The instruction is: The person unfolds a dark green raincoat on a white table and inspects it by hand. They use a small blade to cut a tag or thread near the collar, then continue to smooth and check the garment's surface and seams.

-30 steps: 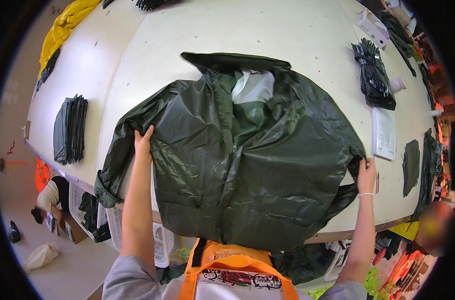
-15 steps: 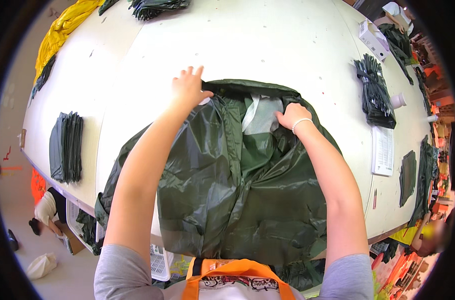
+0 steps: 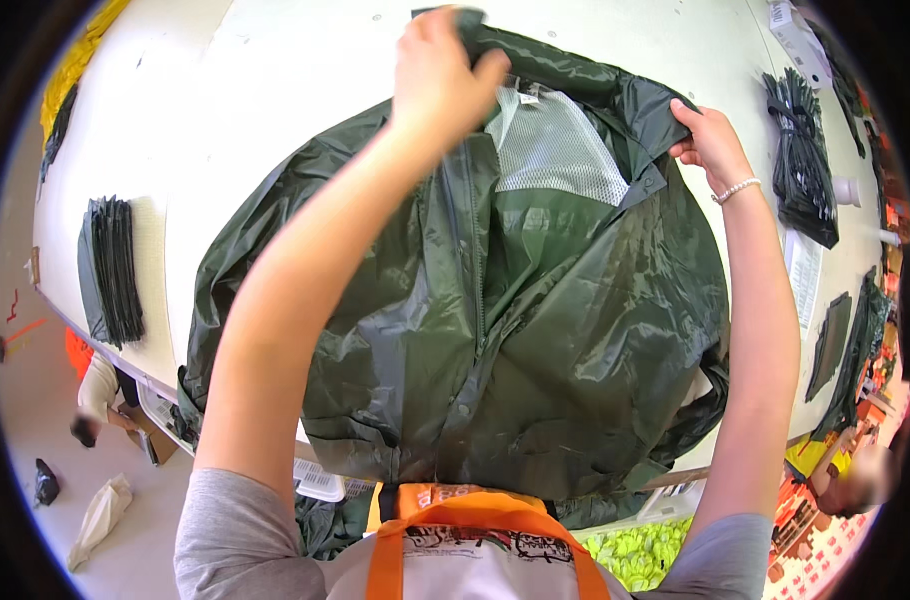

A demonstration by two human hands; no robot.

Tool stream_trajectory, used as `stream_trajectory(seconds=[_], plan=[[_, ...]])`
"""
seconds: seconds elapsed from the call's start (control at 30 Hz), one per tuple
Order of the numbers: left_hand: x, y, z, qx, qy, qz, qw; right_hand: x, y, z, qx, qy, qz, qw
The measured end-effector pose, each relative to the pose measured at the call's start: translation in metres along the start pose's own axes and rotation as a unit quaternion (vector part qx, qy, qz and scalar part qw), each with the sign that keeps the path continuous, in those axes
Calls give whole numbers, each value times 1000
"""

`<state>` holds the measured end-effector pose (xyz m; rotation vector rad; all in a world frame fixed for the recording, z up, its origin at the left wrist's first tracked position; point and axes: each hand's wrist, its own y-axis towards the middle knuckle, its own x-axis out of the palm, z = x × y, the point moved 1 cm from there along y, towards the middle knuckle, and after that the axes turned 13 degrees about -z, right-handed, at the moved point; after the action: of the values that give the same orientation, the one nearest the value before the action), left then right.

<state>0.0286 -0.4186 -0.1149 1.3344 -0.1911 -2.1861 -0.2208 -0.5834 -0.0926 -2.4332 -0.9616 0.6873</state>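
Note:
A dark green, shiny rain jacket [image 3: 395,330] lies spread on the white table, its front partly unzipped. Through the opening shows a white mesh lining [image 3: 555,150] with a small label at the neck. My left hand [image 3: 440,75], somewhat blurred, is closed on the left end of the raised collar at the far side. On the right, my right hand [image 3: 713,148], with a beaded bracelet at its wrist, pinches the collar's other end between thumb and fingers. The jacket's lower edge hangs over the near table edge, close to my orange-strapped apron [image 3: 475,530].
A stack of folded dark garments [image 3: 112,270] stands at the left. Toward the right are a tied dark bundle [image 3: 800,155], a printed sheet [image 3: 803,275] and folded dark pieces [image 3: 828,345]. Bright yellow-green items [image 3: 640,553] lie below the table edge. Other people work at both sides.
Both hands have moved away from me, the right one also outward. The collar is now lifted and spread wider, so more mesh lining shows. The jacket's upper part has shifted farther from me.

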Motion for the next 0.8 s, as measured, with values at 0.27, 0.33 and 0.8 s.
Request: stream_trajectory(seconds=[0.27,0.33,0.8], plan=[[67,-123,30,192,106,-365,905,-17,-40,-30,-227,211,-3,951],[68,-118,31,134,84,-379,912,-21,-46,-30,-240,252,11,938],[-41,-102,-28,-112,3,-157,981,184,-90,-5,-318,-412,-210,828]])
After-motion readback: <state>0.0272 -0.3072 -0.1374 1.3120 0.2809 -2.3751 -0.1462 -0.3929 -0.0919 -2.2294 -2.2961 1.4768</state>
